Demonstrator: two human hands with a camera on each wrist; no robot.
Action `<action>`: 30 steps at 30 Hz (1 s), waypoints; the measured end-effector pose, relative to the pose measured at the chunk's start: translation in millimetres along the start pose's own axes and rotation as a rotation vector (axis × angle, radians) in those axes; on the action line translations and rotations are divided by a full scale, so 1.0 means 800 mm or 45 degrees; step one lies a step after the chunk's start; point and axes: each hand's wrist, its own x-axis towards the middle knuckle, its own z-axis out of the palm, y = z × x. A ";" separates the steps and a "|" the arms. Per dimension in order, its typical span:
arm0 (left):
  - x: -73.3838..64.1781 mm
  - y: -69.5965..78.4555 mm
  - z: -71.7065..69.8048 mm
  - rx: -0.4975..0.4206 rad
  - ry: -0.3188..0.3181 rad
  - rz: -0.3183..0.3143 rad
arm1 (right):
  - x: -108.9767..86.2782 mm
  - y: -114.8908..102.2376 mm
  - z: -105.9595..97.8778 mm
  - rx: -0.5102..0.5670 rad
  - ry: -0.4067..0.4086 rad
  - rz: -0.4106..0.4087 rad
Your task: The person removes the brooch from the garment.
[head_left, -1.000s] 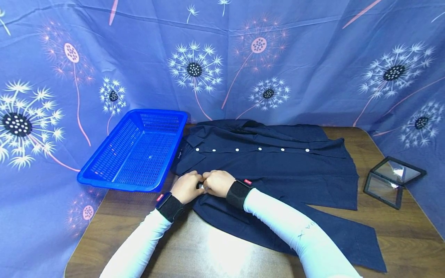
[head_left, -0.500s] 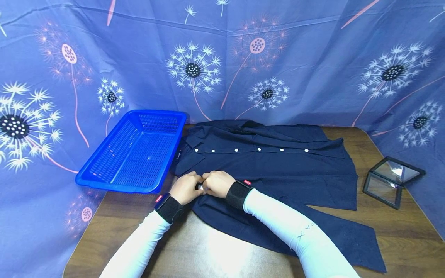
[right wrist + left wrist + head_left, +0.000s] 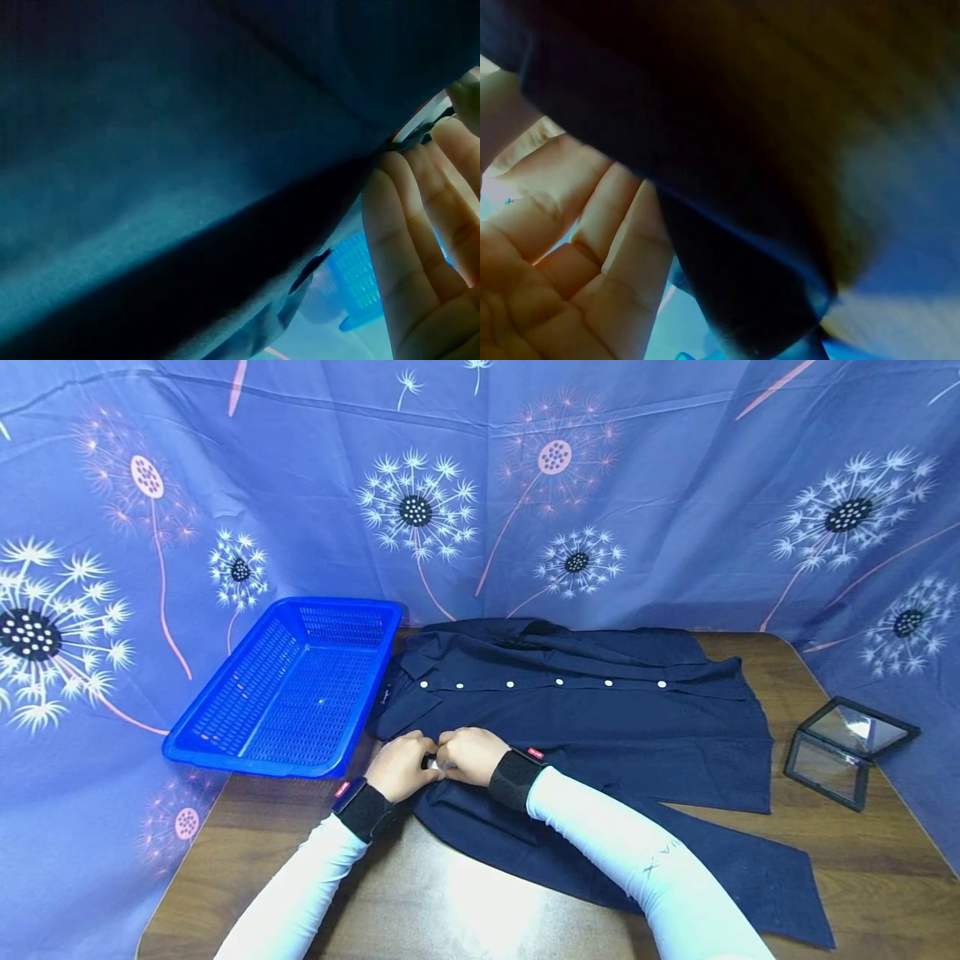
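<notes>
A navy button-up shirt (image 3: 525, 727) lies spread on the table, its collar to the left and a row of white buttons running along it. At its near shoulder area my left hand (image 3: 399, 766) and right hand (image 3: 470, 756) meet, fingers curled, pinching the cloth. A small white and black thing (image 3: 432, 763) shows between the fingertips; I cannot tell what it is. In the left wrist view the left fingers (image 3: 626, 225) reach under the dark cloth (image 3: 630, 97). The right fingers (image 3: 405, 225) stand at the fabric's edge in the right wrist view, beside a pale strip (image 3: 424, 118).
A blue plastic basket (image 3: 330, 760) stands at the left, close to the shirt's collar. On the right of the wooden table (image 3: 750, 902) rests an unfolded black-framed mirror (image 3: 828, 768). A dandelion-patterned blue cloth (image 3: 487, 527) hangs behind the table.
Both hands stay at the same spot on the shirt, with barely any finger movement showing. The head view has shifted very slightly.
</notes>
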 end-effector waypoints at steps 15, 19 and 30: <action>0.000 0.002 -0.002 0.016 0.008 -0.011 | 0.002 -0.005 -0.003 -0.012 -0.051 0.077; 0.001 0.001 -0.002 0.010 0.000 -0.009 | 0.002 -0.005 -0.004 -0.014 -0.056 0.068; 0.003 -0.004 -0.003 0.010 -0.016 0.015 | 0.003 -0.006 -0.004 -0.029 -0.059 0.077</action>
